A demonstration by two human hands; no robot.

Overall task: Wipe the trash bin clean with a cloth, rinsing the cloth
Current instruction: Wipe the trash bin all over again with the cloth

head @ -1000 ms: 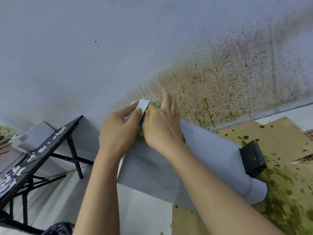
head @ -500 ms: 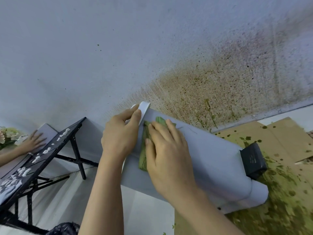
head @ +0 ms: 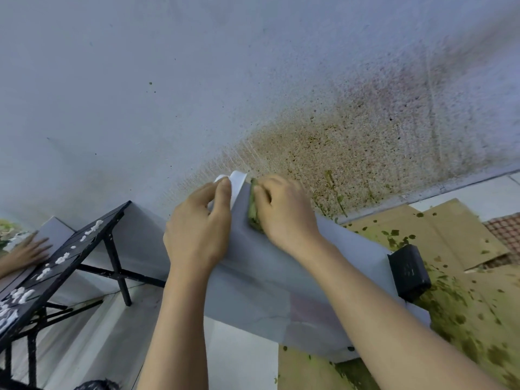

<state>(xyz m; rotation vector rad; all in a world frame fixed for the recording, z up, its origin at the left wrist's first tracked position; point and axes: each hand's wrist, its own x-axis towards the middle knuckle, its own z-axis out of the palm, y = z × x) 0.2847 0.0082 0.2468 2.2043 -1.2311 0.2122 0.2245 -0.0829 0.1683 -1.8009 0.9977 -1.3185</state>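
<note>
Progress: wiping under way, side panel mostly clean, no rinsing water in view. Left hand grips the upper rim of the trash bin, fingers curled over its edge. Bin lies tipped on its side, contents hidden. Cloth, green, pressed just below the rim under the curled fingers of the right hand. Cardboard on the floor beneath, green-spattered.

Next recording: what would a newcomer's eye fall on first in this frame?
First the two hands at centre: the right hand presses a green cloth against the pale trash bin, while the left hand grips the bin's top edge. Behind them a wide brown-green spatter stain covers the wall, and green splashes dot the cardboard on the floor at right.
</note>
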